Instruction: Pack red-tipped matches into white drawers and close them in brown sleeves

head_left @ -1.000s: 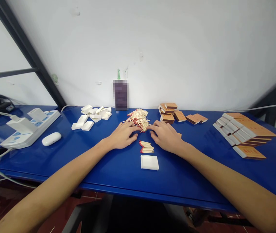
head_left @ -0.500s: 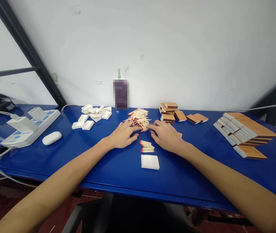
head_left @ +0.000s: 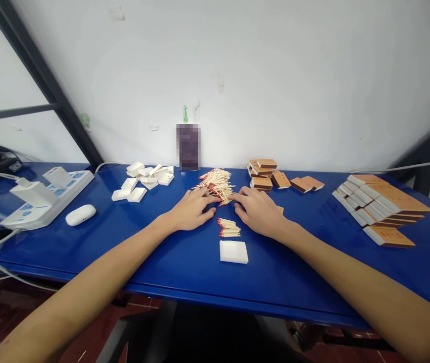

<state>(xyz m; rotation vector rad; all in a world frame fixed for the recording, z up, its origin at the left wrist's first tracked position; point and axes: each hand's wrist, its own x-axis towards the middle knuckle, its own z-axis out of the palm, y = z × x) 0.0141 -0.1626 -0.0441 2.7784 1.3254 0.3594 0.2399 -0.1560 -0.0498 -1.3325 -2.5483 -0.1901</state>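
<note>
A loose heap of red-tipped matches [head_left: 217, 182] lies on the blue table. My left hand [head_left: 194, 209] rests at its near left side, fingers stretched to the matches and thumb apart. From the right, my right hand [head_left: 256, 209] reaches the heap's near edge with its index finger, the thumb held away. Both hands look open, and neither holds anything that I can see. Between the wrists lies a small separate bunch of matches [head_left: 229, 228], heads to the left. Nearer to me sits a white matchbox tray [head_left: 233, 251]. An orange sleeve is mostly hidden behind my right hand.
White matchbox trays [head_left: 137, 194] lie scattered at the back left. Orange matchbox sleeves [head_left: 281, 179] are at the back right. Filled-looking matchboxes [head_left: 392, 199] are stacked far right. A power strip [head_left: 37, 217] with cables and a white earbud case [head_left: 81, 215] lie left.
</note>
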